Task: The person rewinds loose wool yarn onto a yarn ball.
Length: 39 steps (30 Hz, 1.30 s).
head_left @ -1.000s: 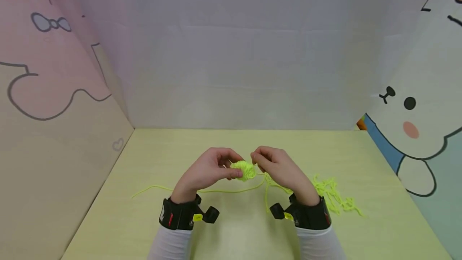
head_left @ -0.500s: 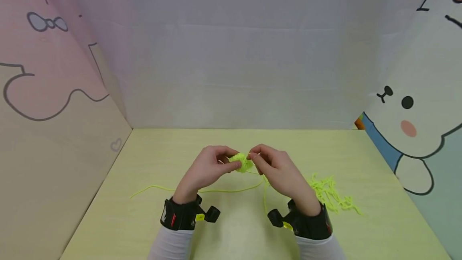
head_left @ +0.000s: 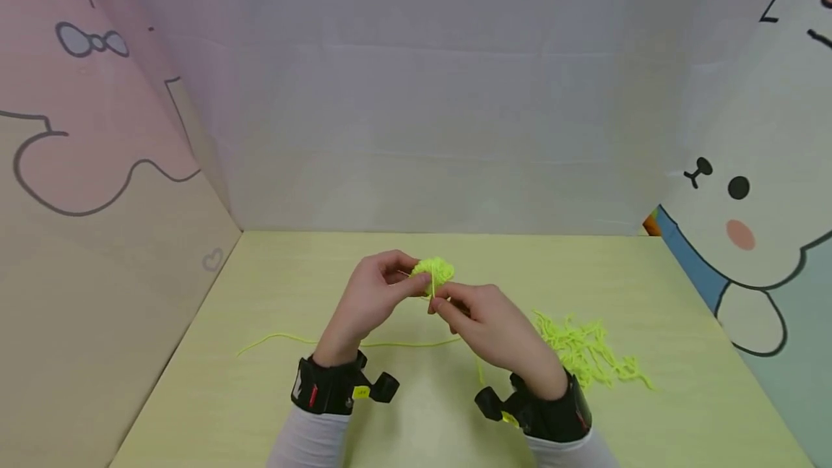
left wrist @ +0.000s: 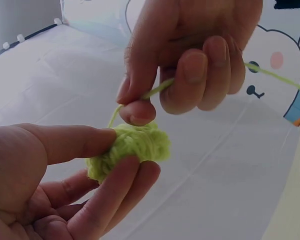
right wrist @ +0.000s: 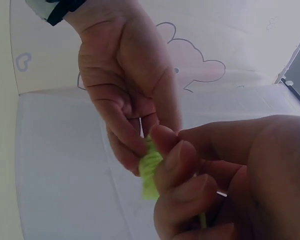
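Observation:
A small ball of neon yellow-green yarn point(head_left: 437, 271) is held up above the table by my left hand point(head_left: 373, 295), thumb on one side and fingers on the other. In the left wrist view, wound strands show on the yarn ball point(left wrist: 140, 142). My right hand point(head_left: 490, 327) pinches the yarn strand point(left wrist: 159, 89) between thumb and forefinger, close beside the ball. From there the strand passes under the curled fingers and off to the right. The right wrist view shows the ball partly hidden behind the right hand's fingers point(right wrist: 182, 170).
A loose tangle of the same yarn point(head_left: 591, 352) lies on the pale yellow table point(head_left: 416, 425), right of my right forearm. One long yarn tail point(head_left: 279, 336) stretches across the table to the left. Printed cloth walls point(head_left: 416, 128) enclose the back and sides.
The right hand has gone from the ball's right side to its near side, drawing the strand down across it. The left hand has risen slightly with the ball, away from the body.

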{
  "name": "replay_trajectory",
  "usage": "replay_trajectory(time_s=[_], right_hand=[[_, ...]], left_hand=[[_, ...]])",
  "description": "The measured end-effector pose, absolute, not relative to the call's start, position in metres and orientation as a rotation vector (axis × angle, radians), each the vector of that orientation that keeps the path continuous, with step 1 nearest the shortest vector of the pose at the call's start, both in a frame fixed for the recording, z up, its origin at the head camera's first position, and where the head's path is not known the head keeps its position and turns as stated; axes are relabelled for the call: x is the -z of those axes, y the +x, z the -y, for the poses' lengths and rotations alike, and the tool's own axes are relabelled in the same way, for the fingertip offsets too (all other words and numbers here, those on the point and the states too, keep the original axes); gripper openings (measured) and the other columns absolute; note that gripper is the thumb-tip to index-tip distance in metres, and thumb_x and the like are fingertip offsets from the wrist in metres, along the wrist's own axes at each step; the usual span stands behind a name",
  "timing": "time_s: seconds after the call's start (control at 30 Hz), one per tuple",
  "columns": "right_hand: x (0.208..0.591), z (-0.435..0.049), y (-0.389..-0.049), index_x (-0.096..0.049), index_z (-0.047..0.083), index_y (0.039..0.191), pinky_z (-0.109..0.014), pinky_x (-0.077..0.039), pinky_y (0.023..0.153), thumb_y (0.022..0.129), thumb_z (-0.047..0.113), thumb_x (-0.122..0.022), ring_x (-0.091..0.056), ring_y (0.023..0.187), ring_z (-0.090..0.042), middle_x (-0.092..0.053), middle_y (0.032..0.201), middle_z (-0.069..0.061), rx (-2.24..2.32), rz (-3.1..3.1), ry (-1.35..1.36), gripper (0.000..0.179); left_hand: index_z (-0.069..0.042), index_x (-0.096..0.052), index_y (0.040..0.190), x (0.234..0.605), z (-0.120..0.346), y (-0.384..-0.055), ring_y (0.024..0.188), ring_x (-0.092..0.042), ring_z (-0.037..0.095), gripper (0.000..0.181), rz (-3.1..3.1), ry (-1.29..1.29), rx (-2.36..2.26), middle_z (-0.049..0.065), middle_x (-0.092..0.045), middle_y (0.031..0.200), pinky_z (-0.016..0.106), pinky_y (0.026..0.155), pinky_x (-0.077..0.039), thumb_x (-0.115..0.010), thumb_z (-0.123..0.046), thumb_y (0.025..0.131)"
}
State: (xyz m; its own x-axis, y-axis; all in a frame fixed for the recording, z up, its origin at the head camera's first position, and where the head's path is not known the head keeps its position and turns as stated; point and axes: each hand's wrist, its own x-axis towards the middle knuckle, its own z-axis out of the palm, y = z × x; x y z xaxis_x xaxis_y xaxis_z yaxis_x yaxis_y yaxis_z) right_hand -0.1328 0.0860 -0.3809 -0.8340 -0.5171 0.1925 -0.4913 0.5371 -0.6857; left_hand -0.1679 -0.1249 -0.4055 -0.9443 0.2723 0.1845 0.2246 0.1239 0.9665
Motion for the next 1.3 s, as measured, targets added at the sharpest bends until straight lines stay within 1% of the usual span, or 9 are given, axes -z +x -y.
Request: replay_trajectory(time_s=[0.2,0.33,0.5,0.63,0.77,0.97,1.1,1.2,1.3], right_hand=[[0.385,-0.081,-0.134,-0.068,0.030,0.099,-0.028,-0.043,0.048,0.104,0.026,-0.054,-0.048,0.053,-0.007,-0.057,0.068,0.009,1.198,-2.709,-0.908,0.016],[0.389,-0.081,-0.138,-0.070,0.029,0.101,-0.029,-0.045,0.051,0.105,0.026,-0.053,-0.051,0.058,-0.007,-0.059,0.071,0.012,1.191,-2.686,-0.924,0.018],[0.398,-0.084,-0.150,-0.071,0.027,0.105,-0.025,-0.040,0.050,0.106,0.029,-0.051,-0.049,0.058,-0.011,-0.061,0.074,0.008,1.277,-2.497,-0.949,0.020],[0.407,-0.088,-0.163,-0.071,0.022,0.105,-0.025,-0.042,0.054,0.105,0.028,-0.052,-0.051,0.062,-0.014,-0.058,0.073,0.001,1.355,-2.322,-0.906,0.020],[0.412,-0.095,-0.174,-0.068,0.015,0.100,-0.028,-0.042,0.060,0.106,0.022,-0.051,-0.051,0.064,-0.018,-0.055,0.072,-0.004,1.393,-2.232,-0.878,0.020],[0.407,-0.103,-0.189,-0.064,0.009,0.100,-0.031,-0.042,0.060,0.107,0.015,-0.044,-0.049,0.062,-0.020,-0.053,0.073,-0.005,1.384,-2.146,-0.913,0.022],[0.399,-0.107,-0.196,-0.064,0.009,0.096,-0.031,-0.038,0.057,0.108,0.018,-0.043,-0.043,0.057,-0.019,-0.046,0.068,-0.003,1.349,-2.157,-0.939,0.025],[0.394,-0.110,-0.199,-0.062,0.009,0.092,-0.030,-0.034,0.056,0.108,0.024,-0.045,-0.036,0.054,-0.018,-0.039,0.063,-0.002,1.356,-2.187,-0.932,0.028],[0.388,-0.112,-0.200,-0.063,0.011,0.095,-0.031,-0.032,0.055,0.108,0.029,-0.045,-0.033,0.052,-0.019,-0.037,0.062,-0.002,1.370,-2.244,-0.892,0.029]], left_hand=[[0.001,-0.067,0.103,0.404,0.126,-0.167,0.085,-0.069,0.032,0.023,-2.112,0.503,-2.245,0.017,-0.067,0.099,0.041,0.081,-0.059,-0.073,-0.019,0.092],[0.004,-0.066,0.103,0.401,0.127,-0.165,0.086,-0.068,0.033,0.022,-2.053,0.535,-2.294,0.016,-0.066,0.098,0.042,0.081,-0.059,-0.072,-0.015,0.092],[0.006,-0.065,0.106,0.399,0.130,-0.165,0.084,-0.067,0.031,0.021,-2.027,0.635,-2.279,0.014,-0.067,0.098,0.037,0.077,-0.060,-0.069,-0.010,0.093],[0.004,-0.066,0.111,0.398,0.133,-0.164,0.076,-0.062,0.028,0.021,-2.010,0.701,-2.238,0.013,-0.068,0.097,0.027,0.065,-0.056,-0.066,-0.009,0.095],[0.002,-0.067,0.113,0.398,0.134,-0.164,0.071,-0.059,0.028,0.021,-2.014,0.753,-2.143,0.013,-0.067,0.094,0.024,0.058,-0.050,-0.064,-0.012,0.097],[-0.010,-0.072,0.108,0.399,0.136,-0.163,0.068,-0.060,0.033,0.016,-2.056,0.820,-1.953,0.011,-0.069,0.090,0.026,0.056,-0.049,-0.066,-0.019,0.097],[-0.015,-0.072,0.107,0.400,0.136,-0.165,0.066,-0.060,0.030,0.016,-2.150,0.821,-1.842,0.007,-0.071,0.086,0.034,0.056,-0.052,-0.069,-0.024,0.095],[-0.015,-0.072,0.108,0.400,0.136,-0.165,0.065,-0.062,0.025,0.019,-2.221,0.786,-1.794,0.006,-0.071,0.082,0.041,0.060,-0.055,-0.070,-0.028,0.094],[-0.015,-0.071,0.109,0.402,0.136,-0.165,0.067,-0.065,0.023,0.024,-2.274,0.716,-1.768,0.004,-0.072,0.082,0.042,0.065,-0.058,-0.072,-0.031,0.092]])
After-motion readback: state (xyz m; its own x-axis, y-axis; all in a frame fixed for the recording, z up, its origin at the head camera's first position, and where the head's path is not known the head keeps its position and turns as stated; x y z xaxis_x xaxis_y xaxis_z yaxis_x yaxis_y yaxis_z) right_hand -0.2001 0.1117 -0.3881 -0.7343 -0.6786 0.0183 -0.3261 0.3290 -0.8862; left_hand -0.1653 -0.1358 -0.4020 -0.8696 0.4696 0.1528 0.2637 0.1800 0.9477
